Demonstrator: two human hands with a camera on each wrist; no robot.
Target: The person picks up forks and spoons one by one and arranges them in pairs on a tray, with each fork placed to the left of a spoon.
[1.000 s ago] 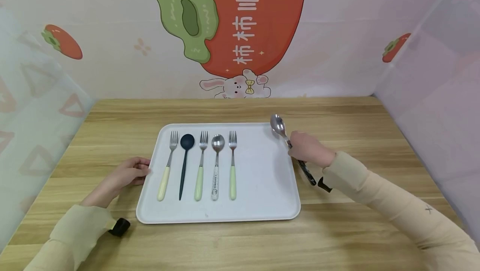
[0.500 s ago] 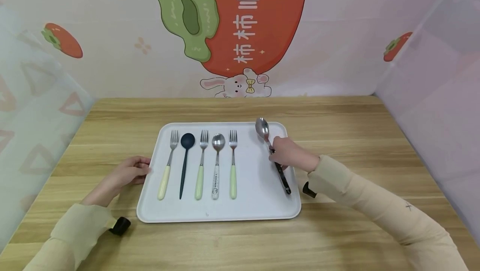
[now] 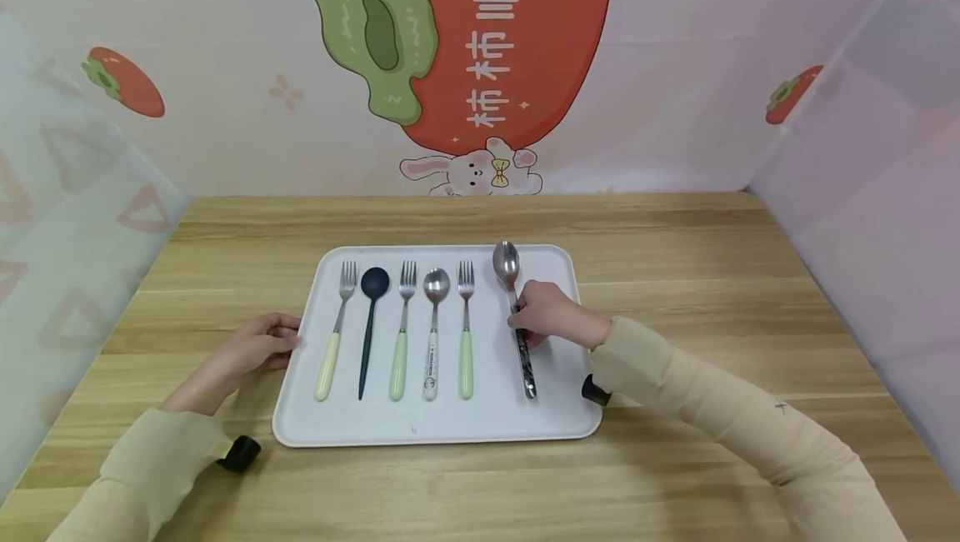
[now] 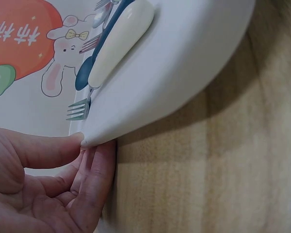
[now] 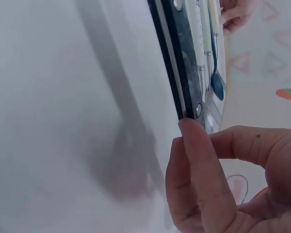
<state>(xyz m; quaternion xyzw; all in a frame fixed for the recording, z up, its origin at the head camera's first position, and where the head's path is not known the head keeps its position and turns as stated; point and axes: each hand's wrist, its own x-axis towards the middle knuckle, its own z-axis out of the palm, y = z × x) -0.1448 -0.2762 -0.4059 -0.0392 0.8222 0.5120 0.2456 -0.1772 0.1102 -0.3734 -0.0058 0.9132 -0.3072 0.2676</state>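
My right hand (image 3: 551, 311) pinches a large metal spoon (image 3: 526, 367) with a dark patterned handle. Bowl end away from me, it is held over the right part of the white tray (image 3: 555, 421); in the right wrist view the spoon's handle (image 5: 177, 53) casts a shadow below it. On the tray's left edge my left hand (image 3: 258, 346) pinches the rim, thumb on top and fingers beneath in the left wrist view. Between the hands lie a cream-handled fork (image 3: 327, 367), a black spoon (image 3: 367, 333), two green-handled forks (image 3: 398, 367) and a spoon with a printed handle (image 3: 431, 358).
The tray lies on a wooden table (image 3: 420, 492). Behind it stands a wall cloth (image 3: 675, 108) with persimmon and rabbit prints, and similar cloth hangs at both sides. The utensils on the tray stand in a row, roughly parallel.
My right hand has carried the large spoon leftward from the tray's right edge to over its right part, turning it closer to parallel with the row. The left hand has stayed put.
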